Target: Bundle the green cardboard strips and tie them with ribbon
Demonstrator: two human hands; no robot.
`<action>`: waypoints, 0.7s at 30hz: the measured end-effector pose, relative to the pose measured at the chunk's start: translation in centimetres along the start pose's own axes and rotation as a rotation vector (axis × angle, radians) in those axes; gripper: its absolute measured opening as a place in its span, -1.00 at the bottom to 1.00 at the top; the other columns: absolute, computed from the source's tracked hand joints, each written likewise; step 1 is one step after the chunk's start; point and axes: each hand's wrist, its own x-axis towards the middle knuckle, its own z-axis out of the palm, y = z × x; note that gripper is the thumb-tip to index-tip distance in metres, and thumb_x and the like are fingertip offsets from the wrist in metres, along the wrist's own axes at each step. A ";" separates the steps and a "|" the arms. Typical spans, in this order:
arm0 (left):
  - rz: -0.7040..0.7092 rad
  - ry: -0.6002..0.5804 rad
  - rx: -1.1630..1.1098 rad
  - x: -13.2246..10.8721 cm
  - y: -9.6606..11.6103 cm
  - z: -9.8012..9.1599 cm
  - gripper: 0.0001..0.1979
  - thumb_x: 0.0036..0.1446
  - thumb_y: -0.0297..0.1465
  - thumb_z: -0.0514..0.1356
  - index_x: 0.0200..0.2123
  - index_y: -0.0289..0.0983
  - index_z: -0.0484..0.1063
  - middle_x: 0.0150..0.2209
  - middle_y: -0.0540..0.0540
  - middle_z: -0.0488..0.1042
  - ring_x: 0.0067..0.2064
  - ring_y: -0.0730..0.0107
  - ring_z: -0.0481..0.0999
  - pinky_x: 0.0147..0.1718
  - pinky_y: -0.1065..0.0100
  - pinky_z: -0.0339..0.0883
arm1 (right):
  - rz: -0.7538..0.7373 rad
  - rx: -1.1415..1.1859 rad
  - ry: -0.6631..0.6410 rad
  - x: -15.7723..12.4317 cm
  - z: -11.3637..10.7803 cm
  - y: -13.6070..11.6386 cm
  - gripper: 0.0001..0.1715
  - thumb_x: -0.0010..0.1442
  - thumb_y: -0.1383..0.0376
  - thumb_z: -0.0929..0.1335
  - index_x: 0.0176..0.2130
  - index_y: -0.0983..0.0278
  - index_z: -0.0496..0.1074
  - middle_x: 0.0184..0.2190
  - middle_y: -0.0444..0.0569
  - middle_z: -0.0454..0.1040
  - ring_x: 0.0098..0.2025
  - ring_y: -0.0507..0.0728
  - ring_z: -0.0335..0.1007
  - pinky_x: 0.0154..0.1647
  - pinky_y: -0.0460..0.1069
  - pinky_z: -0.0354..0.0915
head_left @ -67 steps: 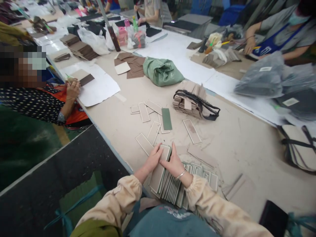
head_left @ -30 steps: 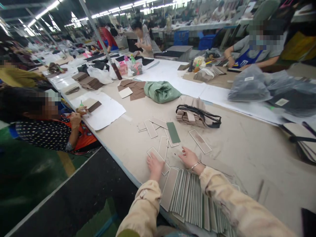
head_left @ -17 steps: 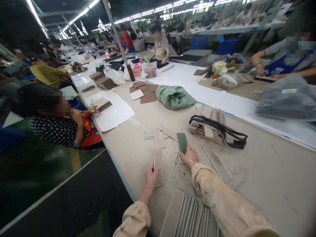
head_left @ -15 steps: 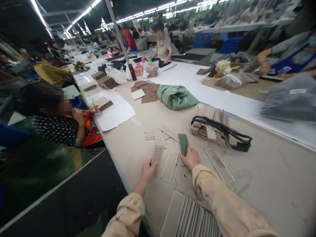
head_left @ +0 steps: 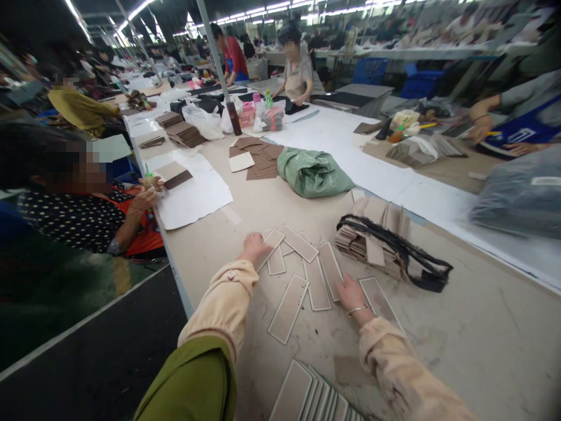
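Observation:
Several flat rectangular panels, brown-grey with pale edges, lie loosely spread on the table. My left hand is closed on one panel at the far left of the spread, its fingers partly hidden. At the right of the spread, my right hand grips the lower edge of another panel. Between the hands lie an overlapping panel and a longer one. A single panel rests nearer me, and one more lies beyond my right wrist. Nearest me is a fanned row of panels.
A strapped stack of brown pieces with a black band stands right of the spread. Behind it sits a green plastic bag beside brown sheets. A co-worker sits at the left table edge.
My left hand has reached farther away over the spread with a panel. My right hand has moved right and nearer; the green face it held up no longer shows, and a brown face does.

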 end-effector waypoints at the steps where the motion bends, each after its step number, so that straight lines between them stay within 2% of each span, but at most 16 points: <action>1: -0.025 -0.007 -0.006 0.2 0.1 0.2 -0.44 -0.26 -0.22 0.37 -0.15 -0.33 0.38 0.02 -0.31 0.37 0.14 0.01 0.25 0.11 0.18 0.03 | -0.010 0.045 0.009 0.1 -0.2 0.4 -0.63 0.13 0.32 0.14 -0.16 0.35 0.40 -0.30 0.10 0.52 -0.24 0.17 0.43 -0.24 -0.04 0.25; 6: -0.147 -0.060 -0.076 1.0 1.0 0.5 -0.25 -0.52 -0.29 0.48 -0.14 -0.34 0.35 -0.02 -0.36 0.41 0.14 -0.11 0.27 0.04 0.14 0.14 | -0.034 0.214 0.052 1.2 -0.9 0.8 -0.60 0.11 0.22 0.12 -0.21 0.26 0.42 -0.27 -0.02 0.53 -0.24 0.14 0.40 -0.26 -0.06 0.27; 11: -0.225 -0.116 -0.248 0.0 1.5 1.3 -0.38 -0.51 -0.38 0.47 -0.24 -0.33 0.42 -0.07 -0.33 0.47 0.09 -0.14 0.34 -0.04 0.16 0.24 | 0.045 0.232 0.154 2.4 -1.7 0.6 -0.62 0.04 0.18 0.12 -0.31 0.26 0.40 -0.42 0.04 0.48 -0.36 0.19 0.31 -0.36 0.00 0.19; 14: -0.224 -0.217 -0.456 -2.1 1.0 1.8 -0.43 -0.41 -0.32 0.44 -0.22 -0.36 0.44 -0.15 -0.27 0.52 -0.06 -0.02 0.48 -0.18 0.21 0.37 | 0.035 0.227 0.179 1.7 -2.0 0.9 -0.63 0.04 0.16 0.11 -0.33 0.27 0.37 -0.45 0.05 0.44 -0.38 0.20 0.28 -0.36 0.01 0.17; 17: -0.193 -0.339 -0.666 -5.2 -0.3 1.5 -0.40 -0.33 -0.23 0.40 -0.15 -0.35 0.42 -0.21 -0.21 0.55 -0.21 0.11 0.55 -0.30 0.23 0.43 | -0.081 0.244 0.134 0.9 -2.3 0.7 -0.64 0.07 0.16 0.10 -0.34 0.26 0.36 -0.43 0.01 0.45 -0.35 0.17 0.30 -0.32 -0.01 0.21; 21: -0.191 -0.518 -0.879 -9.9 -3.8 -0.2 -0.42 -0.37 -0.25 0.42 -0.20 -0.34 0.45 -0.28 -0.19 0.56 -0.30 0.16 0.55 -0.32 0.20 0.45 | -0.256 0.232 0.066 2.3 -2.3 -0.5 -0.62 0.05 0.22 0.14 -0.23 0.28 0.41 -0.17 0.02 0.46 -0.10 0.17 0.32 -0.08 -0.02 0.23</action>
